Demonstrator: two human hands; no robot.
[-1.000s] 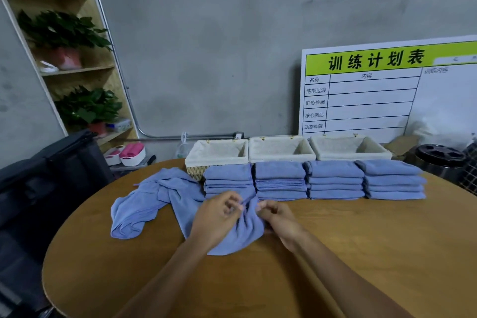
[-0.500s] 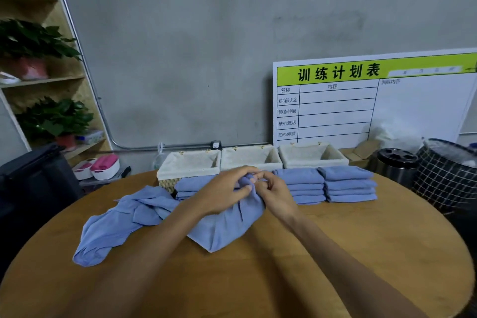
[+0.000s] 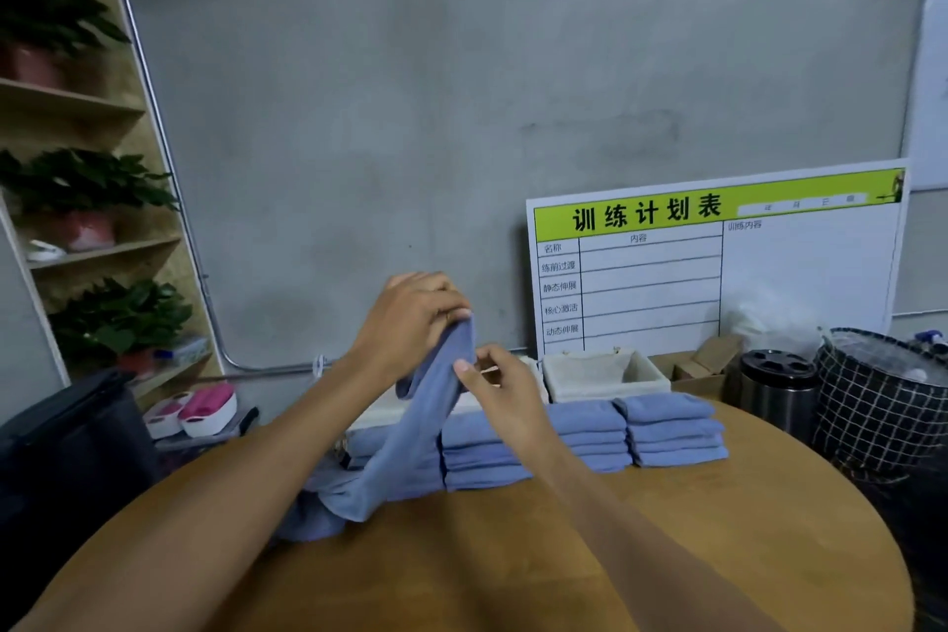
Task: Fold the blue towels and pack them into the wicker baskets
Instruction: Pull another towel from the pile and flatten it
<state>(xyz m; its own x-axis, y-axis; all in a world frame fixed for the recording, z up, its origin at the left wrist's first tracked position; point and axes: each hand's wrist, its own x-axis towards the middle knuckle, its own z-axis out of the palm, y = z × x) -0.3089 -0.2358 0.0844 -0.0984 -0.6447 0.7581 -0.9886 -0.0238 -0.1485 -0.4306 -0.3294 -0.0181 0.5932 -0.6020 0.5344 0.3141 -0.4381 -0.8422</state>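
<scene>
Towel lifted for folding, baskets not yet packed.
Left hand pinches the blue towel by its top edge; right hand pinches the edge lower down. Tail drags on the table against the folded stacks; a careless pull could topple them, judging by contact.

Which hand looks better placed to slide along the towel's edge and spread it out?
Probably the right hand: it pinches the unfolded towel lower down, while the left hand grips the raised top corner and anchors it.
</scene>
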